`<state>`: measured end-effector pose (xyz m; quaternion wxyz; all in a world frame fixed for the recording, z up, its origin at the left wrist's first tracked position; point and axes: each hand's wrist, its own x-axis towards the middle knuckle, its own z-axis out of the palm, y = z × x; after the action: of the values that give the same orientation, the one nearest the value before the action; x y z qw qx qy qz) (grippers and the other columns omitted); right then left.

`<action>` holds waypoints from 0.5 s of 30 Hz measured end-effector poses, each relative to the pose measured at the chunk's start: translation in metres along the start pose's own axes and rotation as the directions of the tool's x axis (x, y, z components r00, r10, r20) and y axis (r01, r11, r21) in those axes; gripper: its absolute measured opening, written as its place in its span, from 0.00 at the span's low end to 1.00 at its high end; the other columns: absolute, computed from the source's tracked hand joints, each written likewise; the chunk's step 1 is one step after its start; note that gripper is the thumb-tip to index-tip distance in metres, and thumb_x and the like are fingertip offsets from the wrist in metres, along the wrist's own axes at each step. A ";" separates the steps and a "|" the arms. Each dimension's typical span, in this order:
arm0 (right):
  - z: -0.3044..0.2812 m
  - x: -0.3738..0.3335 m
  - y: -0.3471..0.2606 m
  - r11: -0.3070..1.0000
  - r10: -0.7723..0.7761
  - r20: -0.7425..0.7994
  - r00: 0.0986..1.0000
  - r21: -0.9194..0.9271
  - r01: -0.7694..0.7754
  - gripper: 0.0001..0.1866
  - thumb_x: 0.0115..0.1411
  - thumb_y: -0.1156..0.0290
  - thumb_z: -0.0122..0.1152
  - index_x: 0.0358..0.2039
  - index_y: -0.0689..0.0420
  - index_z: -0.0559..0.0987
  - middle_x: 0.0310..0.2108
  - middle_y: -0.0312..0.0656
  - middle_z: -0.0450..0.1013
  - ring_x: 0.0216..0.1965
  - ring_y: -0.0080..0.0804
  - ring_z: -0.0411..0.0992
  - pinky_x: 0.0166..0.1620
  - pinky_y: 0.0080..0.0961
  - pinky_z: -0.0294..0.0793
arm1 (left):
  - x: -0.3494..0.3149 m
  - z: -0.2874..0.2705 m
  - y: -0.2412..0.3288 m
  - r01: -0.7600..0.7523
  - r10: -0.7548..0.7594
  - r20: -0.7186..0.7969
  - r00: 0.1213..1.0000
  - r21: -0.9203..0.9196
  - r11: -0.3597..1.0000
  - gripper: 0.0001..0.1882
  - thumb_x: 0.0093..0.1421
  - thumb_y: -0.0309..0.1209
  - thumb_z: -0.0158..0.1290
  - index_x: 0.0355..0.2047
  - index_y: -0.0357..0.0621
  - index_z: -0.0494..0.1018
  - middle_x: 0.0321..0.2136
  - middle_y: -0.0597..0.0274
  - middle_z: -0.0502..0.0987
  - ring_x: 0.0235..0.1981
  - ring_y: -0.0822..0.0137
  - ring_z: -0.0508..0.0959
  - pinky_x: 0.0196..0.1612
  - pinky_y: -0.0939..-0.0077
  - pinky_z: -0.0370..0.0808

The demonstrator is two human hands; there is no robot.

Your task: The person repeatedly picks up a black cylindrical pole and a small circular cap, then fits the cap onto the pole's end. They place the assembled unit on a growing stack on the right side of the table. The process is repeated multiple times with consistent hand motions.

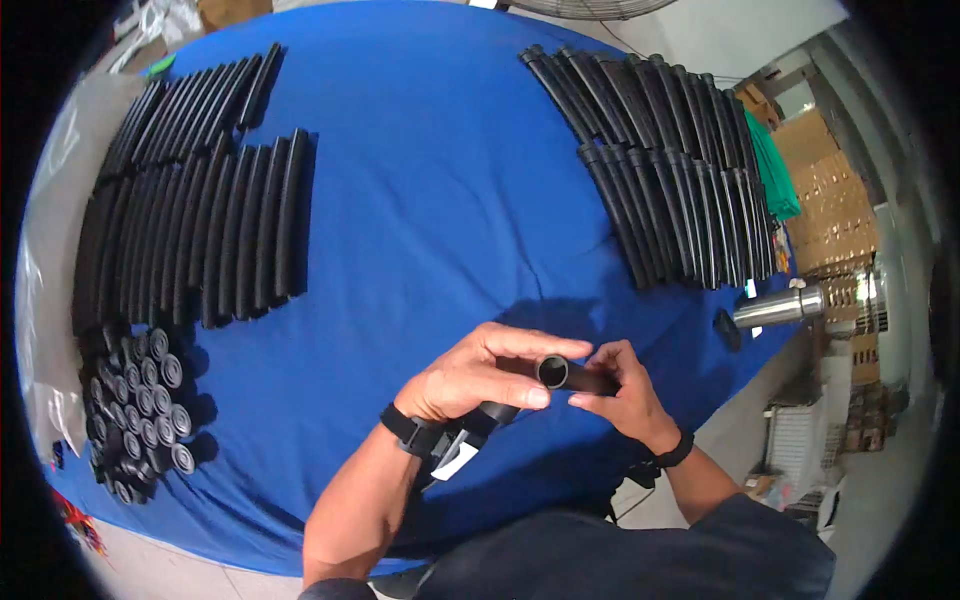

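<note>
A short-looking, foreshortened black tube (580,377) lies across between my two hands, its round open end facing up and left. My left hand (480,372) has its thumb and fingers on either side of that open end. At the tube's other part, my right hand (625,390) pinches it with thumb and fingers; the far end is hidden in the hand. Black straps circle both wrists, and a dark device with a white label (456,462) hangs at the left wrist. A dark piece (497,411) shows beneath my left hand, mostly hidden.
Two rows of plain black tubes (215,230) lie at left on the blue cloth (420,200), beside plastic sheeting (60,230). Several ridged black round caps (145,402) are piled nearer. Tubes with collared ends (660,190) lie at right, near a metal cylinder (780,306).
</note>
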<state>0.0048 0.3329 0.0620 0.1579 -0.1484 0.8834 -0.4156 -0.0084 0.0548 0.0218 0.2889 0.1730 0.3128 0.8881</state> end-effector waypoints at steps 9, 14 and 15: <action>-0.009 0.010 0.002 0.986 -0.165 0.146 0.975 0.045 0.160 0.22 0.54 0.71 0.75 0.47 0.61 0.76 0.41 0.41 0.75 0.42 0.32 0.75 0.46 0.27 0.73 | 0.000 0.005 0.004 -0.024 0.024 -0.008 1.000 -0.025 0.999 0.31 0.50 0.31 0.70 0.55 0.34 0.78 0.30 0.64 0.81 0.30 0.73 0.78 0.37 0.77 0.73; -0.006 0.008 0.002 0.994 -0.104 0.108 0.989 0.029 0.101 0.23 0.56 0.70 0.73 0.50 0.63 0.77 0.43 0.43 0.75 0.43 0.34 0.75 0.49 0.29 0.73 | -0.001 0.005 0.005 -0.032 0.031 -0.030 0.999 -0.036 0.999 0.31 0.50 0.31 0.70 0.55 0.34 0.78 0.29 0.65 0.81 0.29 0.73 0.78 0.35 0.78 0.72; -0.011 0.008 0.000 0.997 -0.074 0.186 0.980 0.035 0.069 0.23 0.56 0.70 0.73 0.50 0.63 0.77 0.43 0.43 0.75 0.43 0.34 0.75 0.49 0.28 0.73 | -0.001 0.006 0.004 -0.039 0.038 -0.029 0.999 -0.040 0.998 0.31 0.51 0.31 0.70 0.55 0.34 0.78 0.29 0.65 0.81 0.29 0.73 0.78 0.35 0.78 0.72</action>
<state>-0.0073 0.3375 0.0675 0.2271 -0.2162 0.8529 -0.4175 -0.0066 0.0546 0.0282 0.2709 0.1605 0.2955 0.9020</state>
